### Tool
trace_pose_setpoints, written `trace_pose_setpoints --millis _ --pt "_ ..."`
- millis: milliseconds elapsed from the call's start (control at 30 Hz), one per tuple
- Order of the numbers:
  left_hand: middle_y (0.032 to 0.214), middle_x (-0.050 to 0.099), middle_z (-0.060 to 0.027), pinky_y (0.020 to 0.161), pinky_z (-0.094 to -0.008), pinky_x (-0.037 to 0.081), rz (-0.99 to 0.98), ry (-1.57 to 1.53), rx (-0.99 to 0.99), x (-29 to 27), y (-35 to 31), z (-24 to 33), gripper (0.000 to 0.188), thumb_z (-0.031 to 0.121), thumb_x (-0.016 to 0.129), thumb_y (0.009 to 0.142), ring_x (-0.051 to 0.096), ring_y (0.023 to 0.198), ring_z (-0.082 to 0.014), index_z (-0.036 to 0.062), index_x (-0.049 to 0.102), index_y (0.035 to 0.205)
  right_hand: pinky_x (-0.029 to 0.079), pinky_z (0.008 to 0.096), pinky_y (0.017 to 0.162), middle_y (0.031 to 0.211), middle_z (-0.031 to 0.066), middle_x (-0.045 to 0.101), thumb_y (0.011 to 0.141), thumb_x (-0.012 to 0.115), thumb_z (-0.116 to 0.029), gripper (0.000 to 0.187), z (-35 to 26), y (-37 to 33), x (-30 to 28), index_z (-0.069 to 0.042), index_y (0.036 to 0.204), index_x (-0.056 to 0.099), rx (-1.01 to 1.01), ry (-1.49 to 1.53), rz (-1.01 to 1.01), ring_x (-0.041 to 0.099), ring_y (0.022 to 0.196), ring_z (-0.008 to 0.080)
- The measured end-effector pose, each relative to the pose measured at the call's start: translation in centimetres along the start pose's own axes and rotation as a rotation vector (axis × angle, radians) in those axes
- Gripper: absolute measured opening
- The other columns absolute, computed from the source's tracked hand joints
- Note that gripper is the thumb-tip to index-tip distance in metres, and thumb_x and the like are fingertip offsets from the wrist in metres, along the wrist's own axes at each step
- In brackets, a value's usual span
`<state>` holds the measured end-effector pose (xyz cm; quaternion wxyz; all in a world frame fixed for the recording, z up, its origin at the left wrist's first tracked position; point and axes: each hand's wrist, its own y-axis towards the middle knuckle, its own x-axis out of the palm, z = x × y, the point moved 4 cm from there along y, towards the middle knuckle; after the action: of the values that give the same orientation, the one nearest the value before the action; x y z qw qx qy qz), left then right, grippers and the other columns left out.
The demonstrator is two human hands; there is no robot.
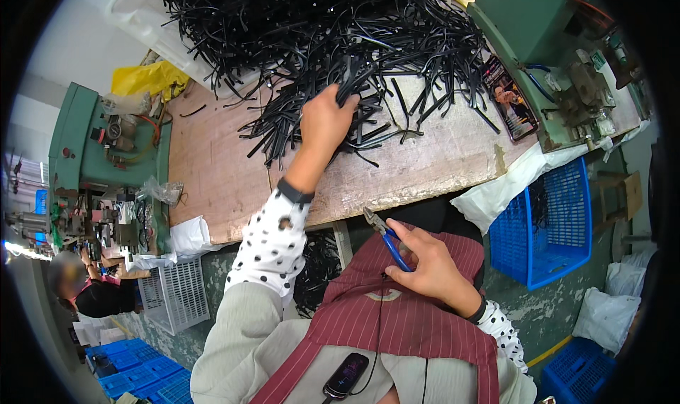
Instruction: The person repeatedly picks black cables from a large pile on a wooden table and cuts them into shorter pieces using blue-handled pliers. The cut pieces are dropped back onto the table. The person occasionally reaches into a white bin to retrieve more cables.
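My left hand [327, 124] reaches out over the wooden table [227, 142]. Its fingers are closed on thin black plastic strips [347, 78] at the near edge of a big heap of them. Most of the heap [304, 29] lies towards the back, with loose strips spread around my hand. In front of my apron, my right hand [428, 262] holds blue-handled pliers [394, 247]. Their metal jaws point up and left, close to the table's front edge, and nothing shows between them.
Green machines [85, 135] stand left, with another machine [524, 21] at right. A phone [508, 99] leans beside the right machine. Blue crate [538, 227] and white crate [173, 294] flank the table below. A person [106, 294] sits far left. A cord crosses my apron.
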<state>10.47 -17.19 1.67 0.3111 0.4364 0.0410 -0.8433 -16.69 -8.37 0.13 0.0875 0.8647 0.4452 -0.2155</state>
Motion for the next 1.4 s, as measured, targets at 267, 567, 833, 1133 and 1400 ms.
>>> trace_pose_setpoints --millis 267,567,833,1133,1400 --pt "0.088 0.070 -0.0206 0.073 -0.0471 0.054 -0.211 0.418 0.086 1.0 0.3 0.5 0.035 0.033 0.070 0.081 0.067 0.086 -0.0391 0.0046 0.064 0.100 0.054 0.0366 0.069 0.084 0.0106 0.057 0.068 0.081 -0.021 0.083 0.2 -0.5 -0.6 -0.015 0.143 0.046 0.021 -0.048 0.024 0.063 0.073 0.0260" --pt "0.080 0.068 -0.0100 0.050 -0.0312 0.048 -0.379 -0.699 -0.476 -4.9 -6.5 -6.8 0.030 0.008 0.064 0.082 0.056 0.054 -0.0124 -0.0008 0.060 0.110 0.054 0.0379 0.068 0.085 0.0112 0.057 0.067 0.082 -0.024 0.085 0.0 -0.3 0.1 -0.015 0.143 0.047 -0.015 -0.026 0.028 0.063 0.075 0.0266" --pt "0.089 0.052 -0.0053 0.048 -0.0217 0.041 -0.557 -1.757 -0.605 -2.7 -13.6 -4.4 0.019 0.021 0.047 0.103 0.042 0.050 -0.0046 0.0029 0.053 0.105 0.051 0.0384 0.065 0.092 0.0118 0.054 0.064 0.080 -0.020 0.082 -2.4 0.5 -0.4 -0.013 0.140 0.049 -0.202 -0.279 0.147 0.060 0.077 0.0284" --pt "0.072 0.046 0.0009 0.043 -0.0204 0.039 -0.772 -1.961 -0.396 -3.3 -12.8 -3.1 0.038 0.041 0.037 0.105 0.037 0.041 -0.0006 0.0072 0.045 0.090 0.048 0.0372 0.061 0.092 0.0116 0.053 0.063 0.078 -0.017 0.080 -4.1 0.4 -0.5 -0.013 0.138 0.052 -0.359 -0.390 0.120 0.056 0.076 0.0275" --pt "0.072 0.046 0.0010 0.042 -0.0197 0.038 -0.822 -1.865 -0.386 -3.5 -12.6 -2.9 0.038 0.041 0.036 0.105 0.036 0.040 0.0000 0.0072 0.045 0.089 0.047 0.0372 0.060 0.089 0.0114 0.052 0.063 0.078 -0.016 0.077 -4.1 0.5 -0.6 -0.012 0.136 0.054 -0.362 -0.387 0.093 0.056 0.074 0.0275"
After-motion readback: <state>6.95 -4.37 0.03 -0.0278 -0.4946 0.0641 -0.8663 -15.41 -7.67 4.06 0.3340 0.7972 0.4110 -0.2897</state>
